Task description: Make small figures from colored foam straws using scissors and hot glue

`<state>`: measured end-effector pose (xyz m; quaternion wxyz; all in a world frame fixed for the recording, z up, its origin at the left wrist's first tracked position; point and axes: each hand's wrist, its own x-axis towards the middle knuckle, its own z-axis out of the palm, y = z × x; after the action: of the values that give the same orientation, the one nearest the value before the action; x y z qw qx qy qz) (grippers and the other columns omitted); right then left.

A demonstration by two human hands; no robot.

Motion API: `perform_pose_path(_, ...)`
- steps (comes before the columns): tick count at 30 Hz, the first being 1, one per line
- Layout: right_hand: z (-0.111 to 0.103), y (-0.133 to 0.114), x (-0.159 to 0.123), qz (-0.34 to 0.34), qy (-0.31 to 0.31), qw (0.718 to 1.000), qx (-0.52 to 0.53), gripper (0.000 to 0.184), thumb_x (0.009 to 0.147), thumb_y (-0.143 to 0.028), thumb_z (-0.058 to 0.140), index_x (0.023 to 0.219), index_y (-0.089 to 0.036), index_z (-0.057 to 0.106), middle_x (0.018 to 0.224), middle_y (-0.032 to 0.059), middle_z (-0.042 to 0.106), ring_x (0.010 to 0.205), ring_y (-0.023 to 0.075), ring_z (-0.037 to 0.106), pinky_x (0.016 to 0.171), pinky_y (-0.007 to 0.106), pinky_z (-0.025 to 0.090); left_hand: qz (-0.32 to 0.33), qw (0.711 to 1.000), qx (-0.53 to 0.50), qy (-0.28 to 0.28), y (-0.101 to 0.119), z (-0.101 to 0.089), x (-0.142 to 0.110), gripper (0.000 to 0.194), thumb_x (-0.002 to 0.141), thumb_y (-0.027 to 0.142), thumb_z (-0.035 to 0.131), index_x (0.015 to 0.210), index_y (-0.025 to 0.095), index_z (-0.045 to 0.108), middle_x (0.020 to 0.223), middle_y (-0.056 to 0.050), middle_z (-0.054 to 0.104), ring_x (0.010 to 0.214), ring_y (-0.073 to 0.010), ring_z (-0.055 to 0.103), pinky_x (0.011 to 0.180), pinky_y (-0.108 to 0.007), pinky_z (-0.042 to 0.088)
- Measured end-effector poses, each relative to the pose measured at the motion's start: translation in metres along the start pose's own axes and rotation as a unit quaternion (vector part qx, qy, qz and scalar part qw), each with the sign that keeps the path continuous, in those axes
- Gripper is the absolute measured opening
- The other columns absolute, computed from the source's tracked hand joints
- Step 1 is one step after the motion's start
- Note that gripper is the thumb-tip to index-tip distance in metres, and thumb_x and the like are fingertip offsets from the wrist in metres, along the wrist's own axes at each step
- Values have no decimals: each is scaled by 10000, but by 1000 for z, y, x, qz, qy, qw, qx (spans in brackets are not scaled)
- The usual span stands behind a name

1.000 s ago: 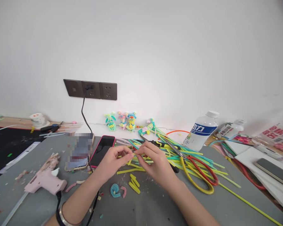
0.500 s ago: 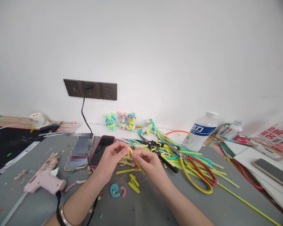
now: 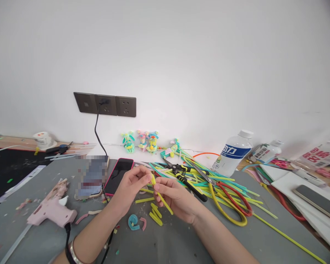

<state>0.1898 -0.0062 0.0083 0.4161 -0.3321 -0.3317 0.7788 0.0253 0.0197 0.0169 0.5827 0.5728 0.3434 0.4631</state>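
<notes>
Between my two hands is a yellow pipe cleaner [image 3: 165, 204], bent at its upper end, with its tail slanting down to the right. My left hand [image 3: 134, 185] pinches the bent top between thumb and finger. My right hand [image 3: 173, 193] grips the same piece just below, thumb against it and fingers curled behind. On the mat under them lie folded yellow pipe cleaner pieces [image 3: 155, 216], a blue coil [image 3: 133, 222] and a short pink curved piece [image 3: 143, 224]. A straight yellow piece [image 3: 144, 200] rests behind these.
Right of my hands are a pile of pipe cleaners [image 3: 247, 194], black-yellow pliers [image 3: 191, 185], scissors [image 3: 228, 203] and a bottle [image 3: 233, 154]. On the left are a pink glue gun [image 3: 53, 207], a phone [image 3: 120, 174] and a cable [image 3: 96, 128]. Small figures [image 3: 152, 142] stand by the wall.
My right hand has turned and opened a little, showing more of its palm side. The yellow tail now points further down and to the right. My left hand stays nearly still.
</notes>
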Motion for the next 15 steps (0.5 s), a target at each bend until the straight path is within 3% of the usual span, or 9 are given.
perform_pose_path(6, -6, -6, -1, 26, -16, 999, -25, 368, 664, -396, 879, 694, -139, 616, 580, -46, 554, 505, 53, 440, 456, 175, 302, 12, 999, 31, -20, -3, -6, 4, 262, 746, 413, 765, 807, 166, 704, 787, -31, 639, 718, -155, 547, 644, -248, 452)
perform_pose_path(15, -4, -9, -3, 30, -34, 998, -36, 429, 647, -445, 876, 644, -137, 578, 560, -59, 497, 493, 46, 441, 469, 186, 252, -8, 1000, 0, 4, -8, -11, 4, 293, 654, 418, 841, 634, 150, 723, 634, -35, 646, 578, -128, 525, 544, -237, 428)
